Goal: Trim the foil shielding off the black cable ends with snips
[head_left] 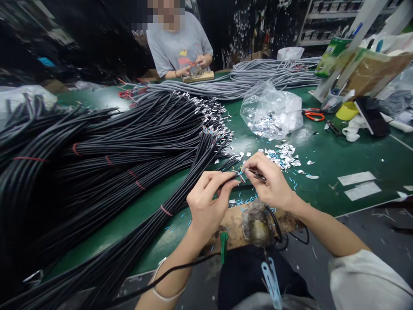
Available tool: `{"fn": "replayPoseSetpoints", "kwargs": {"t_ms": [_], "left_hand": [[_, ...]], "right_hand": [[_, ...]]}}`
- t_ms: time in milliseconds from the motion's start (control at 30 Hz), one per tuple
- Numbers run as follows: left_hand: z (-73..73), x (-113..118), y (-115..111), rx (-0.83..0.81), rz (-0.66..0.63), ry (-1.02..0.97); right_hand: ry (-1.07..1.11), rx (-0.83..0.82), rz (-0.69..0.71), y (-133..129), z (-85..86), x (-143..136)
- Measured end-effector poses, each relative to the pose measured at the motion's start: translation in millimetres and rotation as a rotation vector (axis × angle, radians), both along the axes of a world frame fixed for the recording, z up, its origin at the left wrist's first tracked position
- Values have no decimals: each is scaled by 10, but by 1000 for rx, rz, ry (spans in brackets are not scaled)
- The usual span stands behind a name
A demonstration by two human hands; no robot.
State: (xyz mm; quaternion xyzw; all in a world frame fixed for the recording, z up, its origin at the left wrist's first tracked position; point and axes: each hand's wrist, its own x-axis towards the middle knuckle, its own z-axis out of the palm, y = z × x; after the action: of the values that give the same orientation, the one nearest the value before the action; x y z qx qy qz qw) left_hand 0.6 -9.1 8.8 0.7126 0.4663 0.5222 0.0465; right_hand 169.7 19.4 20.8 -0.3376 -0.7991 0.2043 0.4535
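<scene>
My left hand (208, 200) is closed, with thumb and fingers pinching a black cable (229, 176) close to its stripped end. Thin coloured wires (241, 174) fan out of that end. The fingertips of my right hand (270, 183) are pinched on these wires; a dark slim object lies under its fingers, too hidden to name. Below both hands, a wooden board (234, 219) at the table edge bears a worn, rounded metal device (258, 226). A green clip (223, 245) sits on the board's front edge, and a light blue clip (271, 280) hangs below the device.
Bundles of black cables (135, 142) with red ties cover the left of the green table (322, 159). Foil scraps (284, 156) and a clear plastic bag (272, 112) lie ahead, orange-handled scissors (313, 114) right of them. Across the table a person (180, 47) works near grey cables (267, 73).
</scene>
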Motion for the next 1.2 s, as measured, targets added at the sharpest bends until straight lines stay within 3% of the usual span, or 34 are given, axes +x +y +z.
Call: {"fn": "replayPoseSetpoints", "kwargs": {"t_ms": [100,267,400,567,767,1200], "left_hand": [[-16,4,1,164,51,98],[-25,10,-5,180,46,140],[-12,17,-12,59,6,83],[10,7,-13,-117,-104,-6],[60,-21,-15,-242,-197,-26],[117,-45,-22,-395,-287,-68]], "right_hand": [[-44,16,-18,-17,-19,-11],[-120,120,-69,-51,-34,-31],[-12,157,-89,-77,-4,-25],[146,50,-138,-47,58,9],[158,46,16,-2,29,9],[126,130,-4,-20,-1,26]]}}
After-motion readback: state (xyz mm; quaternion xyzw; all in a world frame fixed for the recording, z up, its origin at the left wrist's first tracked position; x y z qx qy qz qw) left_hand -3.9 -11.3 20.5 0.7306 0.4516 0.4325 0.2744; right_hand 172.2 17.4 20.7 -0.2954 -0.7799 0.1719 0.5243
